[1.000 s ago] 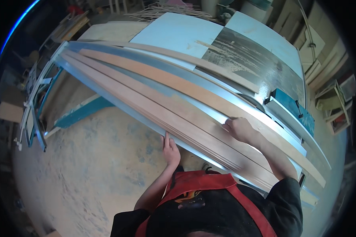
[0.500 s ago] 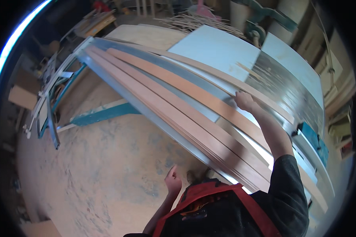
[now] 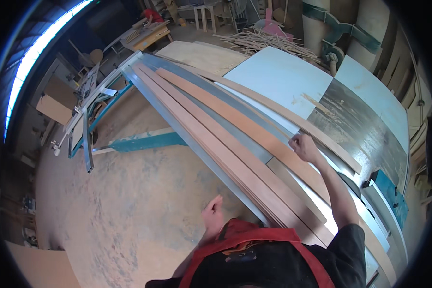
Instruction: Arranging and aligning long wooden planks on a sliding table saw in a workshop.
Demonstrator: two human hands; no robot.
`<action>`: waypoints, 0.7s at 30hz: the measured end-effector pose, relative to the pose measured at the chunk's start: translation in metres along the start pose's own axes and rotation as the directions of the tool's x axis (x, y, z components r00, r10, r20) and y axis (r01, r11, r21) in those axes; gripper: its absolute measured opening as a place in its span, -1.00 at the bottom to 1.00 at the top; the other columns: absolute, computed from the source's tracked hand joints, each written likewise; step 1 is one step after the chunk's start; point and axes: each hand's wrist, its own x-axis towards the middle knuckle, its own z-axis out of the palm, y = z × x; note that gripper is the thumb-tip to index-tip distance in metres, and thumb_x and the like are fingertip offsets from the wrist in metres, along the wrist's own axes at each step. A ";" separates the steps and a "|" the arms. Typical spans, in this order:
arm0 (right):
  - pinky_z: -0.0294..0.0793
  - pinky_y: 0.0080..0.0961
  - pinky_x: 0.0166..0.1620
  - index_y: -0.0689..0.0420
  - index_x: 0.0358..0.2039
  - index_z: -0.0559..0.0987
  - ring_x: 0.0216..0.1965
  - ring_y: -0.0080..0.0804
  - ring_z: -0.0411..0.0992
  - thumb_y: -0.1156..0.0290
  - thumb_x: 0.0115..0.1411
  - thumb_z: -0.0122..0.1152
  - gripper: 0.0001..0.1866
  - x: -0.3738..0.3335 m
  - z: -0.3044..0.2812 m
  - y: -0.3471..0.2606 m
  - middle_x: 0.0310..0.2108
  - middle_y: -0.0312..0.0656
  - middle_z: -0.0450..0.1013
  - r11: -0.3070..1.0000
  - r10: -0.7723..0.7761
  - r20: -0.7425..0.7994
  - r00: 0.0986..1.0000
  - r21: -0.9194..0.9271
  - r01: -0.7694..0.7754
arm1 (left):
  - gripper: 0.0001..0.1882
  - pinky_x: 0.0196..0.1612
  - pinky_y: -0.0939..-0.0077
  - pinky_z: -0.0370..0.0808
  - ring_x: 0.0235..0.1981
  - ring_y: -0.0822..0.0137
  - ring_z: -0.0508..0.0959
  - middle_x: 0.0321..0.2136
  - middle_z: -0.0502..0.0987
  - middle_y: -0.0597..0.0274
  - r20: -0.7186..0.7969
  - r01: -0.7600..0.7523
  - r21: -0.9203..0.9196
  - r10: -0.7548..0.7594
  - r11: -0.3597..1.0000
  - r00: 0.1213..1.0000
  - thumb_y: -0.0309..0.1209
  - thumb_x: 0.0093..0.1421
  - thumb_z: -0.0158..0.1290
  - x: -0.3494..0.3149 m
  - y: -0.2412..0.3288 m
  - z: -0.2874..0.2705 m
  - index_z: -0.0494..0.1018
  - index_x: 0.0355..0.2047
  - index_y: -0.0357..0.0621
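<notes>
My right hand (image 3: 304, 146) reaches over the metal saw table with its fingers curled closed. They are at the near end of a thin wooden strip (image 3: 268, 118) and seem to pinch it, though the grip itself is partly hidden. Beneath the wrist lies an orange-brown board (image 3: 245, 122); beyond the hand is a longer pale board (image 3: 283, 113). A stack of pinkish boards (image 3: 216, 141) runs along the table's near edge. In front of my apron, above the floor, my left hand (image 3: 213, 213) is loosely closed, with nothing visible in it.
Light blue panels (image 3: 278, 79) cover the far side, beside a dusty dark metal surface (image 3: 355, 115). A teal machine part (image 3: 391, 194) stands at right. A teal support arm (image 3: 149, 139) juts out under the table. Scrap sticks (image 3: 273, 45) lie piled behind; a red-clothed person (image 3: 152, 16) is far off.
The view has shifted, so the table appears lower and farther right. My right hand has come slightly nearer along the boards. My left hand's fingers have curled differently, still near my apron.
</notes>
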 end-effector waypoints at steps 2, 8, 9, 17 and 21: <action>0.37 -0.32 -0.44 0.33 -0.40 0.59 -0.56 -0.40 0.36 0.22 0.32 0.15 -0.63 -0.047 -0.011 -0.015 -0.65 -0.11 0.43 0.977 0.117 0.068 0.991 0.170 -0.127 | -0.71 -0.04 0.50 0.54 -0.16 0.36 0.64 -0.20 0.68 0.11 0.113 -0.012 -0.044 0.017 0.999 0.993 -0.55 0.31 0.06 0.028 0.033 0.024 0.53 0.02 -0.34; 0.37 -0.31 -0.46 0.31 -0.41 0.54 -0.62 -0.22 0.30 0.20 0.34 0.19 -0.62 -0.195 -0.043 -0.117 -0.64 0.05 0.39 0.936 0.330 0.221 0.918 0.050 -0.349 | -0.35 0.19 0.24 0.47 0.12 0.11 0.51 0.12 0.48 -0.09 0.705 0.591 -0.273 -0.260 0.759 0.660 -0.41 0.37 0.01 0.170 0.114 0.068 0.04 0.37 -0.31; 0.37 -0.31 -0.46 0.31 -0.41 0.54 -0.62 -0.22 0.30 0.20 0.34 0.19 -0.62 -0.215 -0.048 -0.132 -0.64 0.05 0.39 0.924 0.364 0.201 0.909 0.047 -0.380 | -0.34 0.23 0.19 0.44 0.17 0.06 0.47 0.14 0.45 -0.12 0.755 0.680 -0.333 -0.248 0.653 0.607 -0.39 0.37 0.00 0.201 0.108 0.073 0.00 0.38 -0.31; 0.50 -0.24 -0.39 0.26 -0.41 0.58 -0.48 0.00 0.51 0.38 0.21 0.34 -0.80 -0.292 -0.072 -0.161 -0.51 0.00 0.52 0.893 0.308 -0.135 0.942 -0.301 -0.336 | -0.66 -0.48 0.56 0.38 -0.63 0.51 0.34 -0.63 0.32 0.48 0.890 0.892 -0.447 -0.068 0.071 0.451 -0.44 0.33 -0.06 0.342 0.044 0.144 0.37 0.11 -0.02; 0.52 -0.15 -0.37 0.19 -0.36 0.61 -0.43 0.06 0.54 0.28 0.21 0.34 -0.78 -0.303 -0.059 -0.194 -0.48 0.04 0.54 0.668 0.519 -0.393 0.759 -0.367 -0.647 | -0.68 -0.58 0.58 0.16 -0.74 0.55 0.14 -0.72 0.14 0.55 0.973 0.971 -0.214 -0.064 0.110 0.222 -0.50 0.32 -0.08 0.185 0.145 0.206 0.41 0.07 -0.01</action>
